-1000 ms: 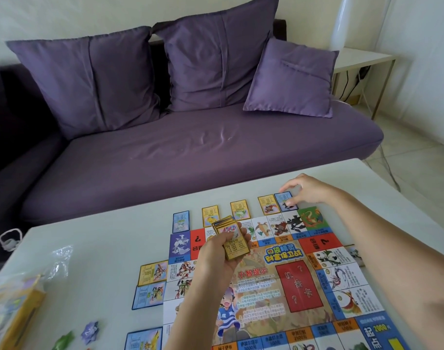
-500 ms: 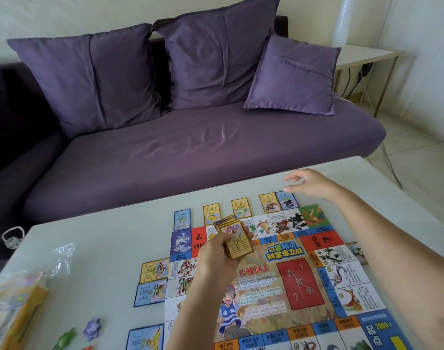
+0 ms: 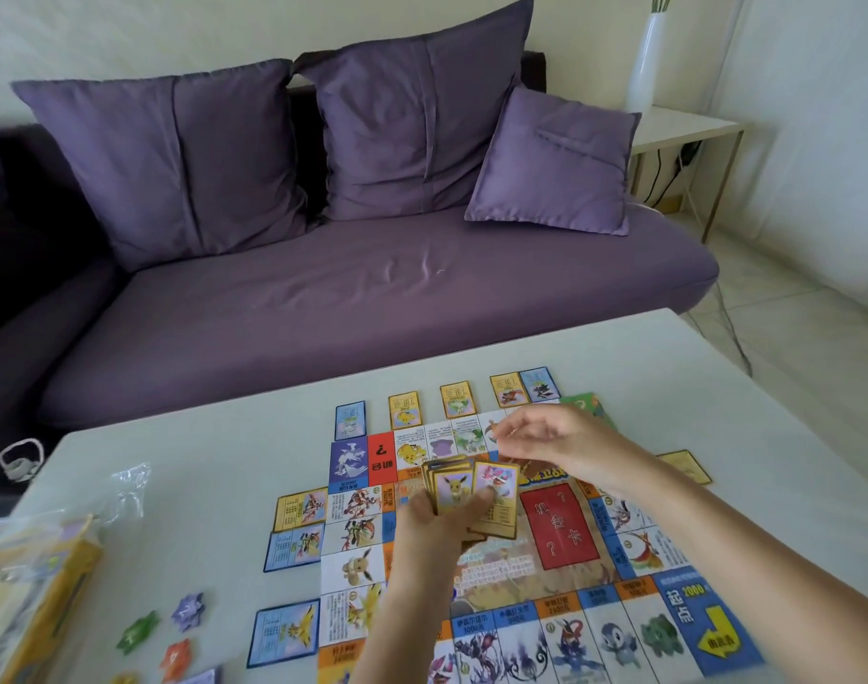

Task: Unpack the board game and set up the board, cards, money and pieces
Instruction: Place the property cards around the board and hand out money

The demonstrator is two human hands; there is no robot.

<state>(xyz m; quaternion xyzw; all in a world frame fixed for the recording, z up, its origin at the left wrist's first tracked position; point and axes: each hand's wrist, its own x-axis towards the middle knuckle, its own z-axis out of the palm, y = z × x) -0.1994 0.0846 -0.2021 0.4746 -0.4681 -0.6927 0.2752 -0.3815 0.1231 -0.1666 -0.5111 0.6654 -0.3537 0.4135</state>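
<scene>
My left hand (image 3: 436,528) grips the card stack (image 3: 454,491) over the board (image 3: 560,530), now fanned with one card slid out. My right hand (image 3: 550,436), empty and loosely curled, is back from the far-corner card (image 3: 538,385), so that spot looks done and the next card is due.

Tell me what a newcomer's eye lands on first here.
The colourful game board lies spread on the white table, with the left hand gripping a fan of cards above its middle. Behind, the purple sofa with three cushions fills the upper frame.
</scene>
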